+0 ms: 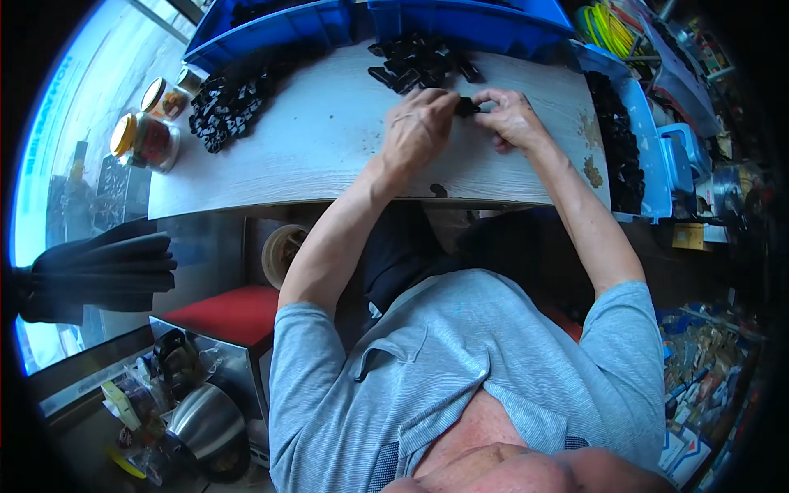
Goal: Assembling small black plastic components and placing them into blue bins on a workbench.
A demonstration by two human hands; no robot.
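Black part [467,107]: visible length runs roughly left-right. Right fingers [493,97] pinch its right end. Left fingers [445,100]: grip hidden, cannot tell.

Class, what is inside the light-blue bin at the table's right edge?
Inside the light-blue bin lies a heap of black pieces. Whatever is beneath its top layer is covered and cannot be seen.
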